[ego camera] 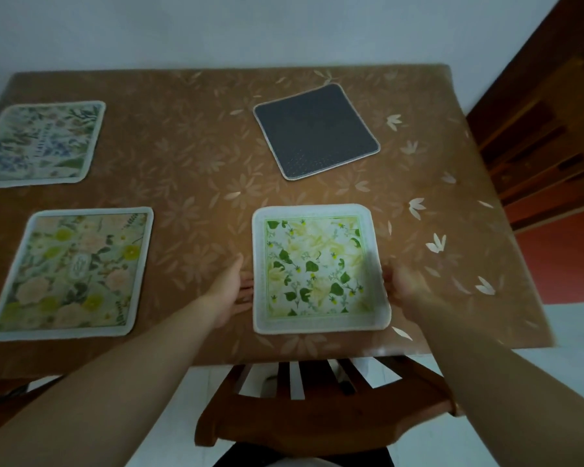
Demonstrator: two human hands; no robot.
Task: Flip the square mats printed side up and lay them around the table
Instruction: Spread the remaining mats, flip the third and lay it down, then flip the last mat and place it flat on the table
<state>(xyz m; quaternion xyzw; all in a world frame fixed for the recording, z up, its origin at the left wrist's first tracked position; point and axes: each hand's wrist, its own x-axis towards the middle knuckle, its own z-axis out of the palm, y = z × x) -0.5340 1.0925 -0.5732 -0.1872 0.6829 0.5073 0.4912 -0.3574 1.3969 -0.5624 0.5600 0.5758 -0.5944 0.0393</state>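
A green-leaf printed mat (319, 267) lies print up near the table's front edge. My left hand (231, 291) rests flat against its left edge, fingers apart. My right hand (402, 284), blurred, sits at its right edge; whether it grips the edge is unclear. A dark mat (316, 131), printed side down, lies rotated at the back right. Two more printed mats lie on the left: a peach-flower mat (73, 273) in front and a blue-green floral mat (41, 144) behind it.
The table (189, 156) has a brown flower-patterned cover. A wooden chair (311, 409) stands pushed in below the front edge between my arms. Another wooden chair (540, 139) stands past the table's right side. A pale wall runs behind.
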